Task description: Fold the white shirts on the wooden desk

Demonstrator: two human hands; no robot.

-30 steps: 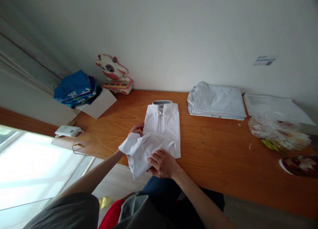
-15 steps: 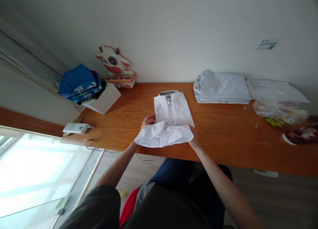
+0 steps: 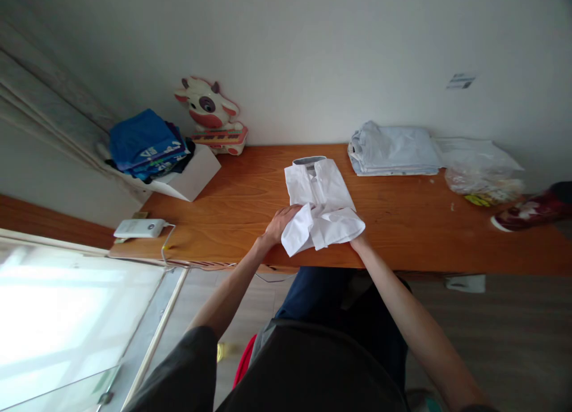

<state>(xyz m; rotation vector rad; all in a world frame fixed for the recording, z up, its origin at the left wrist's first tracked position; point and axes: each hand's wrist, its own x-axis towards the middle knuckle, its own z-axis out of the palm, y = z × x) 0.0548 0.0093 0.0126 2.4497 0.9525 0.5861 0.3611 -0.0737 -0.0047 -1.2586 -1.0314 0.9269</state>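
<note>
A white collared shirt, folded narrow, lies on the wooden table with its collar toward the wall. Its lower end is turned up into a loose, rumpled flap on the near side. My left hand rests at the left edge of this flap, fingers stretched out over the shirt and their tips partly covered by cloth. At the flap's right corner is my right hand. The cloth hides most of it, fingers included.
Folded pale cloths are stacked by the wall, with a clear plastic bag and a dark red bottle farther right. On the left are a white box of blue clothes, a cow toy keyboard and a white corded device.
The left part of the turned-up hem has come inward, off my left wrist, so more of that hand shows. The flap is narrower and more rumpled. The camera view has shifted slightly.
</note>
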